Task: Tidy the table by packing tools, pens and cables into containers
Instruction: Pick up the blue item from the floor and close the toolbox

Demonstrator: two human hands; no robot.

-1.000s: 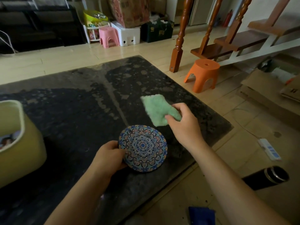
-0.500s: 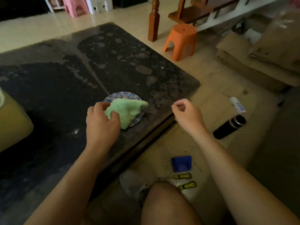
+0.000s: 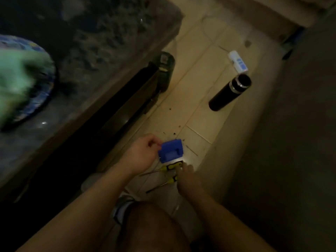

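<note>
Left hand (image 3: 143, 154) pinches blue box (image 3: 171, 150); right hand (image 3: 188, 179), at its 5 o'clock, touches screwdrivers (image 3: 170, 167), grip unclear. Tools not yet packed.

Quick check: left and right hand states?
Left hand: pinches the blue box by its edge.
Right hand: touches a screwdriver; grip cannot be told.

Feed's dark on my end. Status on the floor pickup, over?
Left hand pinching blue box edge. Right hand on upper screwdriver handle, grip unclear. Second screwdriver just below it. No obstruction seen.
</note>
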